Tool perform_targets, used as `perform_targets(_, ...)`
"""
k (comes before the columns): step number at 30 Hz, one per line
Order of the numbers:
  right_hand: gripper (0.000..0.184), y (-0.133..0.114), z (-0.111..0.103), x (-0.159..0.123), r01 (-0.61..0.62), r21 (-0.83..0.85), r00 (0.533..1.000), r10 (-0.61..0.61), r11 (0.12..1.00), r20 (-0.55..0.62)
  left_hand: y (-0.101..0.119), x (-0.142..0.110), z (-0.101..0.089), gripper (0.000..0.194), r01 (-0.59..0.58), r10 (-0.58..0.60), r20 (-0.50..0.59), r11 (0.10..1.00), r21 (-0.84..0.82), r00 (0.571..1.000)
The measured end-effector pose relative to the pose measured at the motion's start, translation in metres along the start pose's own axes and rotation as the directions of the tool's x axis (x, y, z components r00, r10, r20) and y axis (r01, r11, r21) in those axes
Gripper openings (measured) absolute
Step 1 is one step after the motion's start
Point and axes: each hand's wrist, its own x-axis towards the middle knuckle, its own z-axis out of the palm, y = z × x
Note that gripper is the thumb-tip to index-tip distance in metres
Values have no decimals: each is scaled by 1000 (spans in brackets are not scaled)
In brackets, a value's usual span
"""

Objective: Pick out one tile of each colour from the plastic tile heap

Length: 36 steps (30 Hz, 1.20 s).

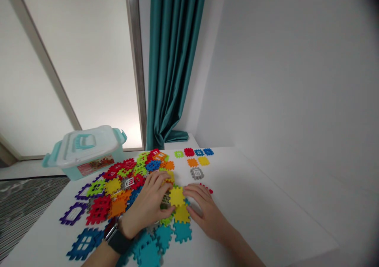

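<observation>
**Most tiles lie in a loose heap, a small group sits apart**

On the white table (260,204), a wide heap of interlocking plastic tiles (99,209) in red, purple, orange, green, navy and teal spreads across the left and near side. Only a small group lies apart at the far right: seven small tiles (192,162) in green, red, blue, navy, orange, yellow and grey, set out in loose rows and not touching the heap. So far, these few stand separate, while most tiles lie jumbled and overlapping.

The left hand (148,204), with a black wristwatch (117,240) at its wrist, sits over the middle of the heap. Its fingers (158,178) curl down around the tiles, close to a window-patterned tile (166,199), but whether they grip anything is hard to tell. The right hand (204,211) lies nearby, on the heap's right edge, with its fingers (192,192) spread and almost flat. Their tips touch a yellow tile (177,196) without closing on it, and a second yellow tile (181,214) lies just nearer. A small red tile (206,188) lies just beyond the right fingers. Past the heap's far left stands a lidded plastic storage box (84,150) with teal handles.
</observation>
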Motion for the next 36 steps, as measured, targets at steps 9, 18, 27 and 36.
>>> perform_targets(9, 23, 1, -6, 68, 13, 13, 996, -12, 1000, -84, -36, -5, -7, 43, 12, 15, -210, 992, 126, 977)
perform_targets(18, 39, -6, 35, 64, -101, 190, 974, 136, 977, -182, -35, -6, -8, 40, 8, 14, -227, 996, 94, 974)
perform_targets(27, 37, -4, 44, 55, -249, 441, 937, 329, 862, -115, -27, -6, -3, 42, 0, 21, -253, 997, 82, 967)
perform_targets(36, 31, -4, 41, 56, -252, 448, 943, 321, 858, -86, -28, -6, -3, 54, 21, -4, -156, 994, 103, 988)
